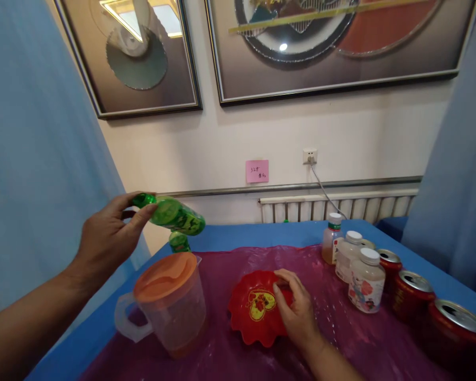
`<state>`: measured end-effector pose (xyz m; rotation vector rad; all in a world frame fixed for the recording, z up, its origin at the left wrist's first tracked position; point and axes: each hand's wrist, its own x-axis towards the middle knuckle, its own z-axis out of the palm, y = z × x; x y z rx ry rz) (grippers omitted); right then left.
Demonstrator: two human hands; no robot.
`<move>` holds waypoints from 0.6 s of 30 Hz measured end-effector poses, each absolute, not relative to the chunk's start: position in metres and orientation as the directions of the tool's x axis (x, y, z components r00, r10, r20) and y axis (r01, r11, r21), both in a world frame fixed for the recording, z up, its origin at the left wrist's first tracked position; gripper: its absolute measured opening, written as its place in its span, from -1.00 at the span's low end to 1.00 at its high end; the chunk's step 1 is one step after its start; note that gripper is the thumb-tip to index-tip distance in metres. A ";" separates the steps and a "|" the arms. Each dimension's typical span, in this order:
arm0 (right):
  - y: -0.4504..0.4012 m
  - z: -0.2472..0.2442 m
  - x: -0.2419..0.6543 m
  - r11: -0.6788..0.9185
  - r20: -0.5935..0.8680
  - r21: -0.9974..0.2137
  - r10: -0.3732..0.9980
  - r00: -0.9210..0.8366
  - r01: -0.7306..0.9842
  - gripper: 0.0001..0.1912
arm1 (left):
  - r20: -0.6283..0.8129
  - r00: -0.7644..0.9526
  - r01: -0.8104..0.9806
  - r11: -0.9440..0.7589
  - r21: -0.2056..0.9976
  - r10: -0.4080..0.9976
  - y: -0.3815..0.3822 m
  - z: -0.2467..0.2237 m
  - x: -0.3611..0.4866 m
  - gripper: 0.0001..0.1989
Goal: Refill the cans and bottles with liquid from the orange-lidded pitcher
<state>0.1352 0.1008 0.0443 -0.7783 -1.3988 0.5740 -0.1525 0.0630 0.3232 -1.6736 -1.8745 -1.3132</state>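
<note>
Up at the left, my left hand (113, 227) grips a green plastic bottle (178, 216) by its neck end. The bottle is tilted nearly on its side in the air, base toward the right, above a second green bottle (180, 242). My right hand (297, 307) has its thumb and fingers closed at the right rim of a red scalloped dish (248, 317) with a yellow heart pattern inside. Between my arms, left of the dish, a clear pitcher (178, 323) with an orange lid (164, 278) stands upright, its handle toward the left.
On the right stand a bottle of amber liquid (328, 246), two white-capped jars (367, 288) and several red cans (412, 296). Purple plastic sheeting (230, 365) covers much of the blue table (262, 233). Behind are a radiator (297, 210) and a plugged-in cord (321, 185).
</note>
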 end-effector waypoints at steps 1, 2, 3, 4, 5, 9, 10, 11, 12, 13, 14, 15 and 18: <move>0.100 0.046 0.137 0.628 0.633 -0.774 0.767 0.107 0.078 -0.74 | 0.732 -0.240 0.891 -0.156 0.427 0.637 0.061 0.323 -0.138 -0.50; 0.100 0.048 0.139 0.621 0.623 -0.782 0.775 0.102 0.059 -0.71 | 0.703 -0.192 0.864 -0.222 0.453 0.685 0.060 0.321 -0.124 -0.52; 0.100 0.050 0.141 0.613 0.613 -0.789 0.784 0.092 0.033 -0.67 | 0.654 -0.136 0.839 -0.264 0.475 0.744 0.060 0.318 -0.111 -0.54; 0.099 0.053 0.143 0.606 0.604 -0.796 0.793 0.071 0.003 -0.62 | 0.589 -0.069 0.811 -0.299 0.503 0.805 0.061 0.313 -0.099 -0.57; 0.099 0.055 0.145 0.599 0.598 -0.800 0.801 0.039 -0.031 -0.56 | 0.521 -0.002 0.782 -0.324 0.533 0.854 0.063 0.307 -0.088 -0.59; 0.097 0.063 0.151 0.567 0.585 -0.810 0.800 -0.133 -0.149 -0.35 | 0.325 0.193 0.689 -0.364 0.627 0.926 0.075 0.275 -0.052 -0.68; 0.096 0.065 0.151 0.558 0.582 -0.812 0.796 -0.168 -0.170 -0.30 | 0.291 0.228 0.676 -0.367 0.639 0.929 0.079 0.266 -0.046 -0.69; 0.095 0.067 0.151 0.548 0.578 -0.815 0.793 -0.194 -0.185 -0.27 | 0.264 0.262 0.666 -0.372 0.646 0.928 0.082 0.258 -0.041 -0.69; 0.094 0.069 0.151 0.539 0.571 -0.820 0.792 -0.217 -0.192 -0.26 | 0.242 0.293 0.658 -0.379 0.651 0.925 0.086 0.251 -0.038 -0.68; 0.092 0.071 0.150 0.529 0.561 -0.827 0.794 -0.235 -0.189 -0.27 | 0.230 0.317 0.648 -0.387 0.656 0.920 0.090 0.245 -0.035 -0.67; 0.091 0.073 0.150 0.517 0.547 -0.837 0.799 -0.250 -0.178 -0.31 | 0.222 0.334 0.637 -0.393 0.663 0.916 0.092 0.240 -0.032 -0.67; 0.090 0.075 0.149 0.506 0.531 -0.847 0.806 -0.260 -0.163 -0.36 | 0.219 0.342 0.628 -0.396 0.671 0.914 0.094 0.236 -0.031 -0.67; 0.089 0.076 0.146 0.474 0.491 -0.871 0.830 -0.264 -0.129 -0.46 | 0.248 0.285 0.618 -0.375 0.691 0.926 0.093 0.224 -0.029 -0.61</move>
